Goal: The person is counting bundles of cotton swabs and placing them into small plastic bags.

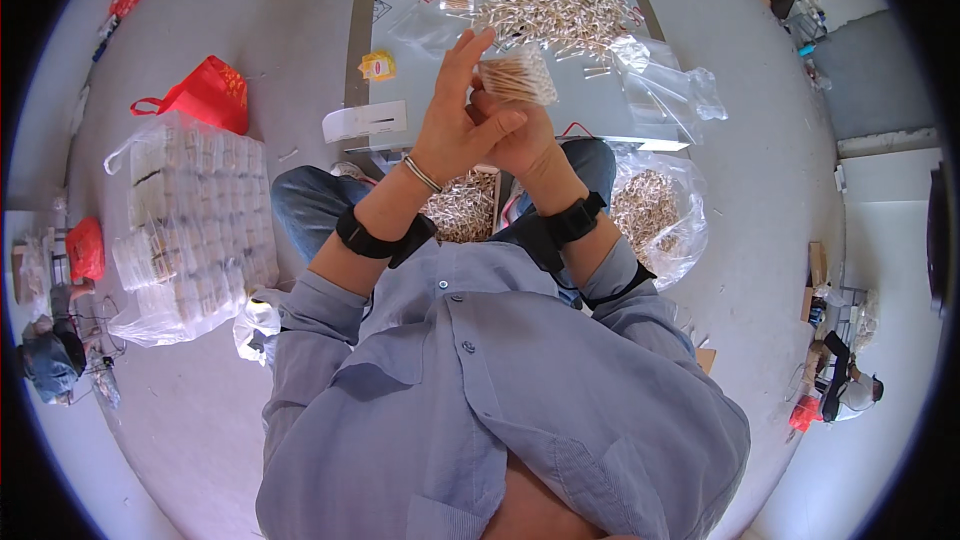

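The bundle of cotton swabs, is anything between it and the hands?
No. The bundle of cotton swabs is already gripped in the right hand, and the left hand presses against that hand beside it. Nothing visible lies between them.

Both hands meet at a bundle of cotton swabs (517,77): the right hand (520,135) closes its grip around it, the left hand (455,120) rests against it, fingers extended. Beyond the grip, loose swabs (560,5) cover the surface (590,105).

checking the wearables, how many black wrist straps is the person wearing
2: one black strap on the left forearm, one black strap on the right forearm. More may hide under the sleeves.
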